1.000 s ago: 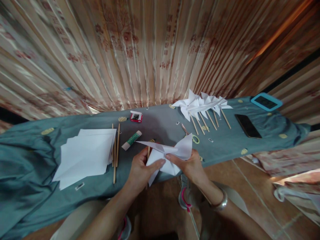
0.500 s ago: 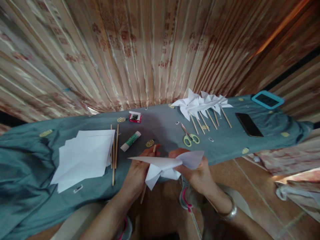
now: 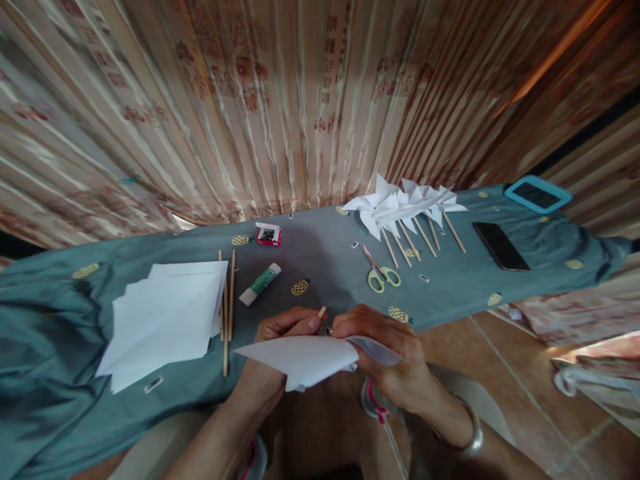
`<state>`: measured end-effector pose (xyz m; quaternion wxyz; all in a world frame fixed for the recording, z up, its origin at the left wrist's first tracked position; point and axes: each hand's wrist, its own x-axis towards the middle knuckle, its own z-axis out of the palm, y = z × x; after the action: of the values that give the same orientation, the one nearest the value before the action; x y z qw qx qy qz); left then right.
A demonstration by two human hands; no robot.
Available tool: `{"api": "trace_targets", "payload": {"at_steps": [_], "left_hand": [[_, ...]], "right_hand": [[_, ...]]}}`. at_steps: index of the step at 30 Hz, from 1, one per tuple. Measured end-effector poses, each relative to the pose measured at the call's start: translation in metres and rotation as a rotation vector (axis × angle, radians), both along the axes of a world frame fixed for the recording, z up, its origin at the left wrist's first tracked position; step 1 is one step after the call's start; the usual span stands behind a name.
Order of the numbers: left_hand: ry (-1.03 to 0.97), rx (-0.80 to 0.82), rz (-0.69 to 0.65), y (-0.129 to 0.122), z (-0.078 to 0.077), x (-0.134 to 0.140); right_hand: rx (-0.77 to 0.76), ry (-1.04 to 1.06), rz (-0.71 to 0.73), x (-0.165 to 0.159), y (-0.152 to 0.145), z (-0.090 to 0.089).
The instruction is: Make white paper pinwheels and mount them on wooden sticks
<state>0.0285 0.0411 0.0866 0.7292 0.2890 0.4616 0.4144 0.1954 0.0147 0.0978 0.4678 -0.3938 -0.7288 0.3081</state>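
A white folded paper pinwheel [image 3: 303,357] hangs between my two hands over the table's near edge. Closed round a thin wooden stick [image 3: 321,311], my left hand [image 3: 287,325] has its thumb along the stick, with the tip poking out toward the right hand. My right hand [image 3: 383,340] pinches the pinwheel near its middle; the fingertips are partly hidden behind the paper. Whether stick and paper touch, I cannot tell. Beyond the hands lie green-handled scissors [image 3: 383,279] and a green-and-white glue stick [image 3: 261,285].
A stack of white paper sheets [image 3: 163,323] lies at left beside loose wooden sticks [image 3: 231,300]. A small red-and-white box [image 3: 269,234] of dark pieces stands open. Several finished pinwheels [image 3: 405,207], a black phone [image 3: 500,245] and a blue-framed device [image 3: 537,195] lie at right.
The left hand has turned, bringing the stick's tip down and right, closer to the right hand. The pinwheel has dropped slightly and tilted, and the stick's lower end no longer shows beneath it.
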Motion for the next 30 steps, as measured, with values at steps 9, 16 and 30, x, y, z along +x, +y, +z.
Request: {"api": "trace_targets", "payload": {"at_steps": [9,16,30], "left_hand": [[0.102,0.145,-0.025,0.001,-0.001,-0.002],[0.106,0.297,-0.098,-0.001,-0.007,-0.009],[0.069,0.33,-0.102,0.002,-0.008,-0.006]], "right_hand": [[0.031,0.026,-0.006,-0.001,-0.001,0.004],[0.151,0.025,-0.038,0.002,0.0,0.003],[0.182,0.026,0.042,0.002,-0.007,0.001]]}}
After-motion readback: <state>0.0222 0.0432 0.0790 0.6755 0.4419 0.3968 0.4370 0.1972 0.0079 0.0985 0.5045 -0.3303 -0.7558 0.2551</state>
